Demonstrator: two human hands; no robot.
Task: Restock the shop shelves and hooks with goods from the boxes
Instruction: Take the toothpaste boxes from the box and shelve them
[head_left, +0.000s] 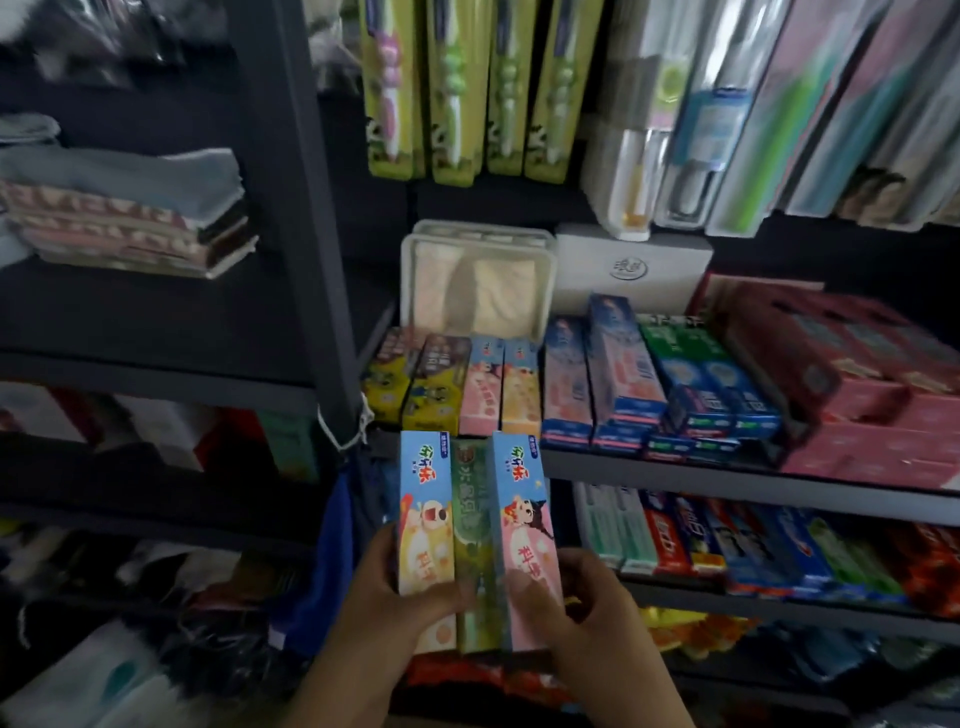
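I hold three toothpaste boxes side by side in front of the shelf: a yellow cartoon box, a green box in the middle and a pink cartoon box. My left hand grips the yellow box, thumb over its lower front. My right hand grips the pink box, thumb pressed on its face. Just above them, the shelf carries a row of matching children's toothpaste boxes, lying with their ends toward me.
Blue, green and red toothpaste cartons fill the shelf to the right, with more on the shelf below. Toothbrush packs hang above. A dark upright post divides off the left shelves, which hold folded towels.
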